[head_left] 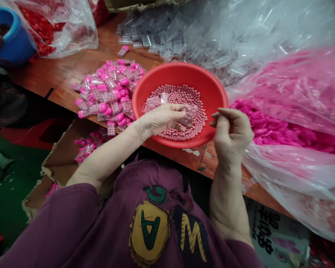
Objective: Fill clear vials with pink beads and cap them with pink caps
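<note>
1. A wooden bench (64, 70) carries a red plastic basin (181, 74).
2. Left of the basin lies a heap of pink-capped bottles (106, 96).
3. Inside the basin, pink beads (178, 111) spread; the left hand (162, 119) grips a clear packet (189, 113) above them.
4. The right hand (231, 130), apart, curls at the basin's right rim.

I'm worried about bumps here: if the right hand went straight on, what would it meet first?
Likely the clear bag in the left hand: the right hand already reaches over the red basin's rim. Depth is unclear; lower, it would meet the pink beads.
</note>
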A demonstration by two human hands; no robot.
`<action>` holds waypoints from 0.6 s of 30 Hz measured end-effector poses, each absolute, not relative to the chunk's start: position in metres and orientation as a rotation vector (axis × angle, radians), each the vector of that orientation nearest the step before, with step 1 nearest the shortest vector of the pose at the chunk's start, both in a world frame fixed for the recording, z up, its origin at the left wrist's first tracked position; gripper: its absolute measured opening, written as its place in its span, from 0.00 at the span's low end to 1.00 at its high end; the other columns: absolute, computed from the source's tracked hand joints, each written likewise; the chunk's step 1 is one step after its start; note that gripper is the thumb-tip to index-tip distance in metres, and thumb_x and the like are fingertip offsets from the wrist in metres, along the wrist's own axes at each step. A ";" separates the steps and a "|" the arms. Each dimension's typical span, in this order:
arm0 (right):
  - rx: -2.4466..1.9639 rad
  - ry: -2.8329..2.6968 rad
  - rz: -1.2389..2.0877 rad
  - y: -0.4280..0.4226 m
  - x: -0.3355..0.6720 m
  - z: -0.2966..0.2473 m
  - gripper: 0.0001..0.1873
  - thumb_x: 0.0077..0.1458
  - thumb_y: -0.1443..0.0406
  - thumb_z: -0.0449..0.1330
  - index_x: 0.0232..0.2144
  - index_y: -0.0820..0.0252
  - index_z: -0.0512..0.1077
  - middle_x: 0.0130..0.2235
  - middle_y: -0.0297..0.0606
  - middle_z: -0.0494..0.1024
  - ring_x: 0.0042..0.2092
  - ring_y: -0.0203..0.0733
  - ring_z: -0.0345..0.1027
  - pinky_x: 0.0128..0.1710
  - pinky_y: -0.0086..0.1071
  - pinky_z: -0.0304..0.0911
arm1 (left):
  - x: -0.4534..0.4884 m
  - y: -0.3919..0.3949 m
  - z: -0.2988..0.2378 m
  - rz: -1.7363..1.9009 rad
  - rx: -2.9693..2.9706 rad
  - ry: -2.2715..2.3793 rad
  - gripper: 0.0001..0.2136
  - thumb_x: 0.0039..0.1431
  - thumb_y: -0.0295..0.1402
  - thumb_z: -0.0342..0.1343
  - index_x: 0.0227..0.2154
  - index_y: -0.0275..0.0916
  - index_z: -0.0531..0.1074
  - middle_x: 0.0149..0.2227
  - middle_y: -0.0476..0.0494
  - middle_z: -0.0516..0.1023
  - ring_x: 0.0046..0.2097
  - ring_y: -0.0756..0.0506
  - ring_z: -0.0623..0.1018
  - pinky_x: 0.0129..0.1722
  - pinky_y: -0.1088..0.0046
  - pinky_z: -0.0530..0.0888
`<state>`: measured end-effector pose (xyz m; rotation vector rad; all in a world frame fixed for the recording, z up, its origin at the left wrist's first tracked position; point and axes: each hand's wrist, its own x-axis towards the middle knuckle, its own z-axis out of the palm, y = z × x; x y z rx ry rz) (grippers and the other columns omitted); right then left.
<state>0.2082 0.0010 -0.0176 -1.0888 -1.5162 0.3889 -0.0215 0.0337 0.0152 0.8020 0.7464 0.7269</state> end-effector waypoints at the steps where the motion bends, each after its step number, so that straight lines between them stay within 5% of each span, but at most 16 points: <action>1: -1.075 -1.586 0.391 0.005 0.203 -0.015 0.11 0.75 0.59 0.59 0.52 0.51 0.81 0.44 0.38 0.85 0.38 0.42 0.80 0.43 0.43 0.79 | -0.021 0.028 0.014 0.746 0.755 0.742 0.06 0.68 0.28 0.62 0.46 0.35 0.81 0.43 0.40 0.85 0.40 0.47 0.84 0.41 0.68 0.80; 5: -1.046 -1.884 0.389 0.014 0.187 -0.010 0.14 0.74 0.63 0.57 0.54 0.50 0.82 0.52 0.42 0.84 0.52 0.49 0.82 0.56 0.50 0.80 | -0.016 0.018 0.008 0.821 0.657 0.752 0.05 0.70 0.25 0.60 0.45 0.35 0.79 0.37 0.43 0.84 0.36 0.48 0.83 0.36 0.71 0.78; 10: -1.036 -2.093 0.380 0.013 0.190 -0.003 0.17 0.72 0.66 0.57 0.57 0.51 0.81 0.54 0.45 0.83 0.56 0.51 0.81 0.58 0.50 0.79 | -0.013 0.015 0.010 0.878 0.679 0.804 0.06 0.67 0.21 0.56 0.40 0.34 0.78 0.34 0.47 0.80 0.31 0.52 0.77 0.32 0.75 0.70; 13: -1.068 -2.156 0.533 0.014 0.199 0.009 0.14 0.70 0.65 0.60 0.54 0.52 0.81 0.51 0.44 0.84 0.51 0.50 0.81 0.55 0.48 0.79 | -0.013 0.014 0.011 0.853 0.751 0.830 0.07 0.63 0.20 0.54 0.34 0.35 0.76 0.31 0.49 0.76 0.29 0.53 0.73 0.31 0.75 0.67; 18: -1.131 -2.148 1.075 0.018 0.203 0.025 0.09 0.68 0.56 0.68 0.45 0.53 0.79 0.34 0.32 0.80 0.32 0.39 0.71 0.34 0.36 0.71 | -0.012 0.013 0.012 0.790 0.836 0.903 0.08 0.59 0.23 0.52 0.29 0.37 0.74 0.28 0.49 0.73 0.27 0.53 0.67 0.27 0.75 0.59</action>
